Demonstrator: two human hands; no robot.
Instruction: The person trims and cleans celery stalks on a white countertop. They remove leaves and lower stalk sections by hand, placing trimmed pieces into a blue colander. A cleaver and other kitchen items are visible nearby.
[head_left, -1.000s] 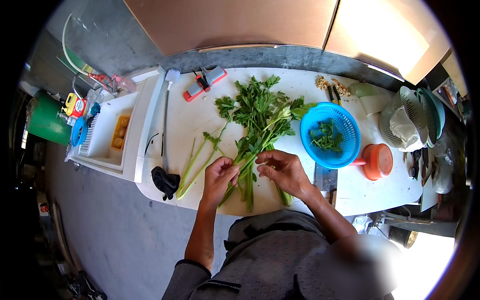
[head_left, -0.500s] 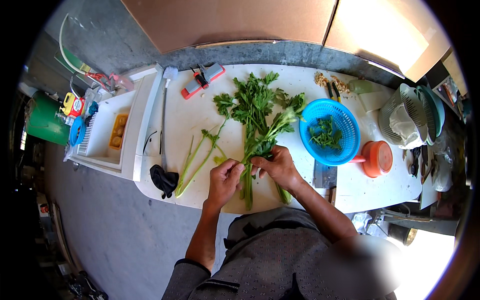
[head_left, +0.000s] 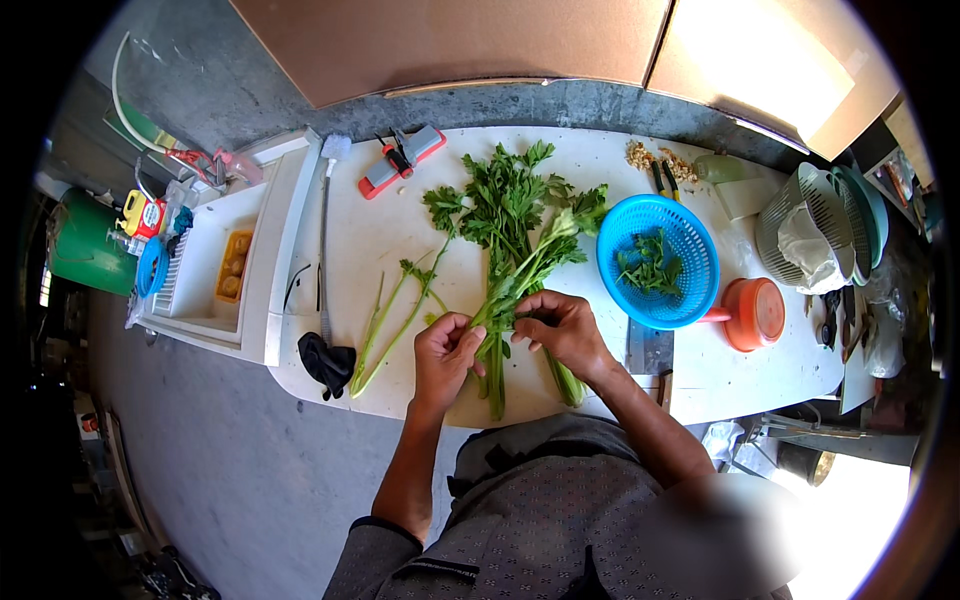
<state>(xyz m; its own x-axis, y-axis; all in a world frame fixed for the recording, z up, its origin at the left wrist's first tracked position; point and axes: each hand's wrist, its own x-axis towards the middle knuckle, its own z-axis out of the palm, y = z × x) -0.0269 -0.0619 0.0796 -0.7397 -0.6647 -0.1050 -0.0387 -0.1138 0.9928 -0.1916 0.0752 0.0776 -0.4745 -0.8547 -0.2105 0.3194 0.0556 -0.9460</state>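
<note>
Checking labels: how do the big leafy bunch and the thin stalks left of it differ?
Size: the leafy bunch is larger and fuller; the thin stalks are few.
Leaves: the bunch has dense, dark-green leaves; the stalks are mostly bare and paler.
Pose: the bunch overlaps in a heap; the stalks fan out from their lower ends.
Shared: both are green, on the white table.

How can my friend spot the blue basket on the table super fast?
Start at the white table, then find the leafy celery on it. Just to its right sits a round blue basket. Unlike the orange dipper nearby, this one has lots of holes and holds green leaves.
</note>
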